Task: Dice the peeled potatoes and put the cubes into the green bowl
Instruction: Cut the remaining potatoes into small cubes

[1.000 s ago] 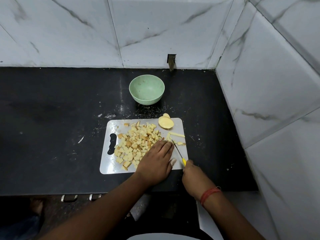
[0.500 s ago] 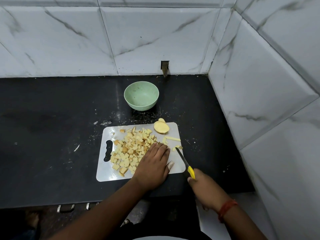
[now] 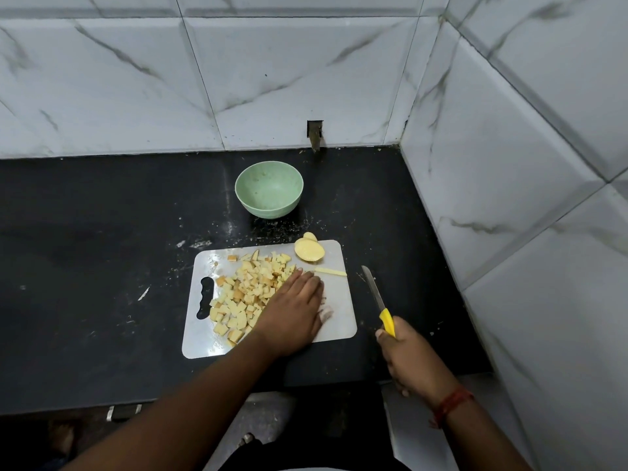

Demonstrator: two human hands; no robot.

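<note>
A pile of potato cubes (image 3: 248,290) lies on the white cutting board (image 3: 338,317). My left hand (image 3: 292,314) lies flat on the board with straight fingers against the right side of the pile. At the board's far right corner sit a potato half (image 3: 308,250) and a small piece behind it, and a thin potato strip (image 3: 331,271) lies just in front of them. My right hand (image 3: 413,360) grips the yellow-handled knife (image 3: 377,299) off the board's right edge, blade pointing away over the black counter. The green bowl (image 3: 269,188) stands behind the board with nothing in it.
The black counter (image 3: 85,266) runs left, with white specks and a scrap near the board. Tiled walls close in at the back and right. A small notch in the back wall (image 3: 315,134) sits behind the bowl. The counter's front edge is near my forearms.
My right hand has drawn the knife off the board to the right, over the counter. My left hand stays flat against the cubes; the loose bits to its right are no longer visible.
</note>
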